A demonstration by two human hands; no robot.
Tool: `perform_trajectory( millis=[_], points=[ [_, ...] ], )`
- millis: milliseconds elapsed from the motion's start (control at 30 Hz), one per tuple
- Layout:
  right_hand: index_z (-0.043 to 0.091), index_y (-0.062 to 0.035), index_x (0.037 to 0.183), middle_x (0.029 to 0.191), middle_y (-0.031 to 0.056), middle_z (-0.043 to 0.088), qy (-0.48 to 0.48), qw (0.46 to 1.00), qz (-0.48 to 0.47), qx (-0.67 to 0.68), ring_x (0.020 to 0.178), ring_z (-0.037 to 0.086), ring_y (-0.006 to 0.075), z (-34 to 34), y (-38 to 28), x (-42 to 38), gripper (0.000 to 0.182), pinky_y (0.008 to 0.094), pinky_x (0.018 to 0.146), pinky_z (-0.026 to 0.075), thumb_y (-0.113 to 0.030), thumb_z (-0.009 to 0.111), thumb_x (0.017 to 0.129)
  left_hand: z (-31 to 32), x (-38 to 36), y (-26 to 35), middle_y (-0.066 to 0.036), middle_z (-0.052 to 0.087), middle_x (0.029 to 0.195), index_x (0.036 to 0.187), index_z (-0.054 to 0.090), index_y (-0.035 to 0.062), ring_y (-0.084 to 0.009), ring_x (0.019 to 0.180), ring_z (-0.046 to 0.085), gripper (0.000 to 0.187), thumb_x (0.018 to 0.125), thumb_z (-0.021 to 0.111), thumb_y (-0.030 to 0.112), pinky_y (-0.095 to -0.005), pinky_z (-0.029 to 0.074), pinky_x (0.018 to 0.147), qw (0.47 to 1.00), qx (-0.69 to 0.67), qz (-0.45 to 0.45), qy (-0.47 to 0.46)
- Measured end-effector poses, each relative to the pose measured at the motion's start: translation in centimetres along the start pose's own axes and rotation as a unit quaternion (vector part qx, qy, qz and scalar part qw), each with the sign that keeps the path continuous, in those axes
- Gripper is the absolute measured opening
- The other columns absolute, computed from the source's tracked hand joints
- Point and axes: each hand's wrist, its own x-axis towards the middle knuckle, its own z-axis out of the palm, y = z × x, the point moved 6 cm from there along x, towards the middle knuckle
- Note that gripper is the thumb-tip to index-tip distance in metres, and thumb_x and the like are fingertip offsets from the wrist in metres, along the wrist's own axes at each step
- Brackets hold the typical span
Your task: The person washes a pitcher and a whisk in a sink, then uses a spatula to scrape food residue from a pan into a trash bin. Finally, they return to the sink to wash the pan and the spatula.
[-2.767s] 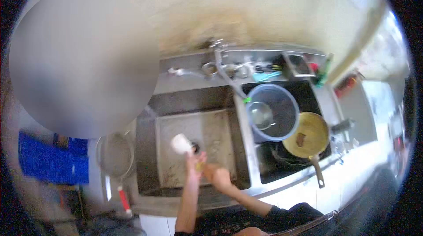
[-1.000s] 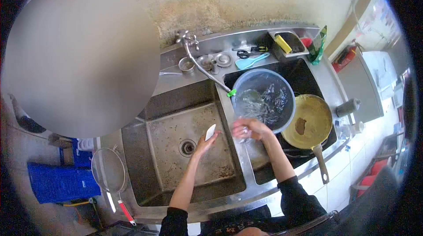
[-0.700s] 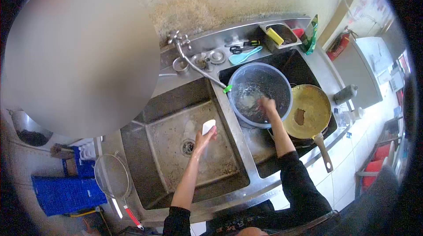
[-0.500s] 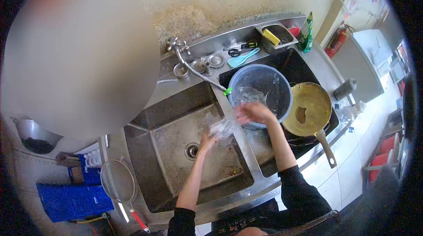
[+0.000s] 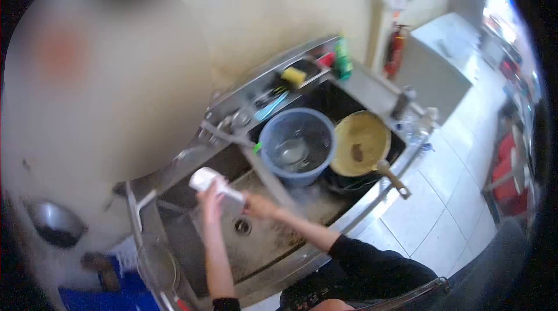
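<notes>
A white, tube-shaped thing (image 5: 204, 178), blurred, is held over the left sink basin (image 5: 226, 241); its exact kind does not show. My left hand (image 5: 211, 196) is closed around its middle from below. At its right end, the fingers of my right hand (image 5: 260, 206) are closed on it. To the right of my hands, a blue-grey plastic tub (image 5: 268, 157) stands in the right basin, with water and a clear, rounded item inside. Beside the tub rests a yellowish frying pan (image 5: 372, 136), its handle pointing toward the front right.
A faucet (image 5: 224, 132) with a green tip reaches toward the tub. On the back ledge lie a light-blue spatula (image 5: 272, 106), a yellow sponge (image 5: 293, 76) and a green pouch (image 5: 343, 58). A strainer (image 5: 174, 270) is at the left edge, and a metal bowl (image 5: 55, 224) sits farther left.
Both hands have moved left, away from the tub, and now hold the white thing. Earlier, clear plastic was in my left hand and my right hand was over the tub's edge. The view has shifted.
</notes>
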Motion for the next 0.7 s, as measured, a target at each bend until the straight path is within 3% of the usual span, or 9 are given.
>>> perform_trajectory(
  millis=[67, 133, 167, 233, 267, 300, 367, 533, 700],
  points=[
    [0.046, -0.0004, 0.111, 0.071, 0.0171, 0.062, 0.084, 0.995, 0.004, -0.06, 0.062, 0.061, 0.0322, -0.6, -0.6, -2.6, 0.036, 0.0414, 0.053, 0.049, -0.022, 0.05, 0.082, 0.1, -0.8, 3.6, -0.015, 0.059, 0.1, 0.112, 0.048, -0.0005, -0.027, 0.089, 0.06, 0.037, 0.081, 0.06, 0.016, -0.0401, 0.048, 0.079, 1.0, 0.015, 0.019, 0.01],
    [0.046, 0.0018, 0.109, 0.074, 0.0195, 0.061, 0.061, 0.995, 0.025, -0.072, 0.066, 0.061, 0.0323, -2.3, -2.4, -6.7, 0.035, 0.044, 0.057, 0.048, -0.021, 0.049, 0.081, -3.0, 2.6, 1.9, -0.017, 0.056, 0.102, 0.114, 0.046, 0.0013, -0.0284, 0.091, 0.057, 0.042, 0.078, 0.062, 0.013, -0.0417, 0.048, 0.078, 0.982, -0.087, 0.113, -0.121],
    [0.049, 0.0017, 0.105, 0.075, 0.0198, 0.061, 0.033, 0.996, 0.028, -0.074, 0.067, 0.061, 0.0341, -2.8, -1.5, -8.4, 0.033, 0.0447, 0.059, 0.048, -0.02, 0.049, 0.081, -6.6, 4.7, 0.2, -0.015, 0.056, 0.103, 0.121, 0.042, 0.0043, -0.0271, 0.092, 0.056, 0.049, 0.076, 0.061, 0.009, -0.0412, 0.048, 0.078, 0.985, 0.036, 0.164, 0.05],
    [0.053, -0.0015, 0.099, 0.074, 0.0185, 0.061, 0.064, 0.984, 0.032, -0.164, 0.067, 0.06, 0.0358, -3.9, 1.3, -13.8, 0.027, 0.0454, 0.06, 0.048, -0.02, 0.049, 0.08, -6.3, -0.3, 0.3, -0.017, 0.055, 0.108, 0.123, 0.041, 0.0039, -0.0301, 0.095, 0.055, 0.053, 0.073, 0.059, 0.008, -0.0399, 0.041, 0.084, 0.868, 0.361, 0.228, 0.253],
    [0.053, -0.0015, 0.099, 0.074, 0.0185, 0.061, 0.084, 0.982, 0.049, -0.164, 0.067, 0.06, 0.0358, -6.1, 2.0, -17.9, 0.027, 0.0454, 0.06, 0.048, -0.02, 0.049, 0.08, -13.4, 8.6, -5.7, -0.015, 0.015, 0.142, 0.137, 0.007, 0.0386, -0.041, 0.129, 0.014, 0.058, 0.089, 0.041, 0.039, -0.0709, 0.006, 0.094, 0.774, 0.45, 0.442, 0.06],
    [0.054, -0.0032, 0.097, 0.073, 0.0183, 0.061, 0.075, 0.987, 0.05, -0.13, 0.068, 0.059, 0.036, -8.0, 2.3, -22.7, 0.025, 0.0459, 0.061, 0.047, -0.021, 0.049, 0.079, -11.1, 2.5, -5.2, -0.015, 0.016, 0.142, 0.136, 0.008, 0.0379, -0.0408, 0.128, 0.015, 0.058, 0.089, 0.041, 0.038, -0.0703, 0.007, 0.094, 0.755, 0.479, 0.384, 0.23],
    [0.057, -0.0056, 0.092, 0.074, 0.018, 0.06, 0.053, 0.988, 0.095, -0.112, 0.072, 0.059, 0.0359, -13.3, 4.8, -30.8, 0.023, 0.0466, 0.064, 0.046, -0.023, 0.052, 0.078, -1.7, -5.5, -7.0, -0.015, 0.018, 0.14, 0.136, 0.01, 0.0364, -0.0404, 0.127, 0.017, 0.057, 0.088, 0.042, 0.037, -0.069, 0.008, 0.094, 0.756, 0.488, 0.35, 0.262],
    [0.058, -0.0086, 0.101, 0.079, 0.0163, 0.06, 0.211, 0.971, 0.073, -0.083, 0.075, 0.059, 0.0315, -32.5, 3.1, -53.1, 0.03, 0.0397, 0.066, 0.046, -0.028, 0.058, 0.079, 22.9, -16.4, -17.5, -0.015, 0.022, 0.137, 0.134, 0.014, 0.0327, -0.0395, 0.123, 0.021, 0.056, 0.086, 0.044, 0.034, -0.0657, 0.012, 0.093, 0.814, 0.498, 0.298, 0.011],
    [0.06, -0.0067, 0.101, 0.076, 0.007, 0.061, 0.328, 0.931, 0.094, 0.128, 0.074, 0.056, 0.0194, -39.7, 17.7, -69.4, 0.033, 0.0318, 0.069, 0.044, -0.035, 0.05, 0.087, 44.3, -23.0, -26.5, -0.016, 0.026, 0.133, 0.132, 0.018, 0.0291, -0.0385, 0.12, 0.025, 0.054, 0.085, 0.045, 0.031, -0.0625, 0.016, 0.092, 0.81, 0.494, 0.235, -0.21]
  ],
)
